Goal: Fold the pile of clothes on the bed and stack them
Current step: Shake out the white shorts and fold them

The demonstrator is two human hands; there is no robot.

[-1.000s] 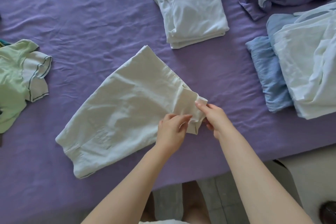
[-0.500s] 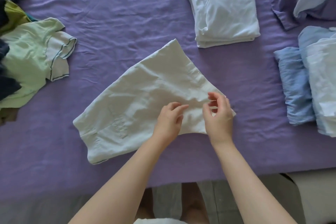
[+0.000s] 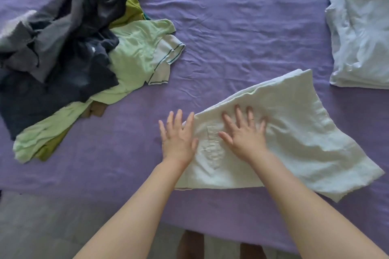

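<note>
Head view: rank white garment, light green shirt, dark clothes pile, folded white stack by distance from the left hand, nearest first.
From the left hand:
1. White garment: touching, under its right edge.
2. Light green shirt: up and left, near edge of the pile.
3. Dark clothes pile: farther left, behind the shirt.
4. Folded white stack: far right, upper corner.

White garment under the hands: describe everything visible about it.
The white garment is a pale, slightly creased piece of what looks like woven cotton, with a stitched patch pocket near its left end. It lies folded over on the purple sheet near the bed's front edge, layered edges showing along its far side. The right hand presses flat on it with spread fingers; the left hand rests open at its left edge.
</note>
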